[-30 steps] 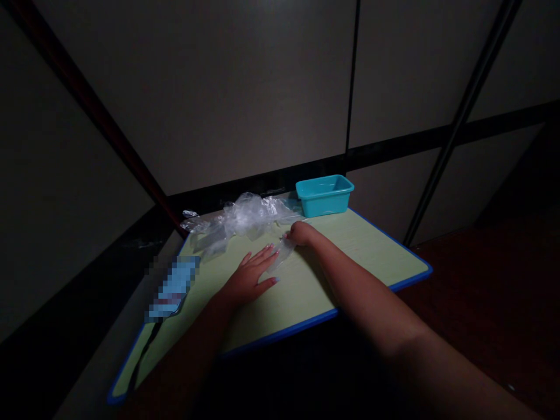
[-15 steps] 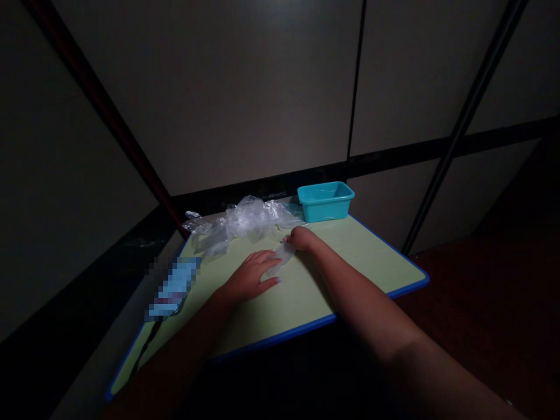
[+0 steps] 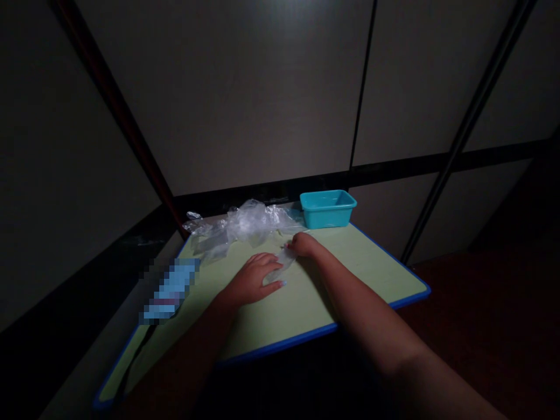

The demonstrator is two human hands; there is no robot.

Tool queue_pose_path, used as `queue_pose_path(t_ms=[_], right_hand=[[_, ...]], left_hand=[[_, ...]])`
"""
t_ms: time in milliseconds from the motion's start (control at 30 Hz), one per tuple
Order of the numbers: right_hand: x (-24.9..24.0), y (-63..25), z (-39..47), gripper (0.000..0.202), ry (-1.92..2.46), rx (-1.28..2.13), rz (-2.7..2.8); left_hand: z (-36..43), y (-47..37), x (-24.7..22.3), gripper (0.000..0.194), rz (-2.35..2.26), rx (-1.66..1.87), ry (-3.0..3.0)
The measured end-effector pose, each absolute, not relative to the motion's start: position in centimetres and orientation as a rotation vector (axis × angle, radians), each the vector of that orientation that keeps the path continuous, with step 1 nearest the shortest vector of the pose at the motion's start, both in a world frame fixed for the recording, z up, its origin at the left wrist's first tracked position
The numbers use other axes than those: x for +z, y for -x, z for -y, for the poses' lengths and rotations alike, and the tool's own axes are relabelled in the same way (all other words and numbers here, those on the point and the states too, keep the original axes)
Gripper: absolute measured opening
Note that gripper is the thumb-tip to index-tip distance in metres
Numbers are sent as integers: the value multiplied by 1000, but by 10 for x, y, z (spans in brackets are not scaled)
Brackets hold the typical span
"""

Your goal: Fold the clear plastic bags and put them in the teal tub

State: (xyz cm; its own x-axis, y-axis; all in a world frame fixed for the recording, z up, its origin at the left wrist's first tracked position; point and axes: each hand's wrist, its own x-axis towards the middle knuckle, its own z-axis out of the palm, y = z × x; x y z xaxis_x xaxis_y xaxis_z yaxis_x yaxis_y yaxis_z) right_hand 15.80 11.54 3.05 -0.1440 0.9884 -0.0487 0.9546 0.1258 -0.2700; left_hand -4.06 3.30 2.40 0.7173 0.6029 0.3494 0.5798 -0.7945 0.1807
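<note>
A small clear plastic bag (image 3: 285, 263) lies on the light green tabletop (image 3: 280, 315) between my hands. My right hand (image 3: 303, 245) is closed in a pinch on the bag's far right end. Spread fingers of my left hand (image 3: 257, 279) rest over its near left part, with the thumb apart on the table. Behind my hands, a heap of crumpled clear plastic bags (image 3: 251, 221) stretches along the back edge. To its right stands a turquoise plastic basket (image 3: 328, 217), close beyond my right hand.
At the table's left edge lies a blurred-out light blue object (image 3: 172, 291) with a dark strap (image 3: 135, 361) running toward the near left corner. A blue rim borders the table. Pale panels (image 3: 262, 116) rise directly behind it.
The view has shifted slightly, so the table and basket appear a little lower. Both hands keep nearly the same pose around the small bag.
</note>
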Motion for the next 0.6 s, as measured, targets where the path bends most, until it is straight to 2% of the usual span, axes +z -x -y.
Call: queue_pose_path(t_ms=[333,600], right_hand=[[31,-158,-114,44,1954,329,2262],[27,-159,-118,35,1968,333,2264]], left_hand=[[-38,42,13,47,-1039,342,-2829],[-38,44,13,49,-1017,480,-2833]])
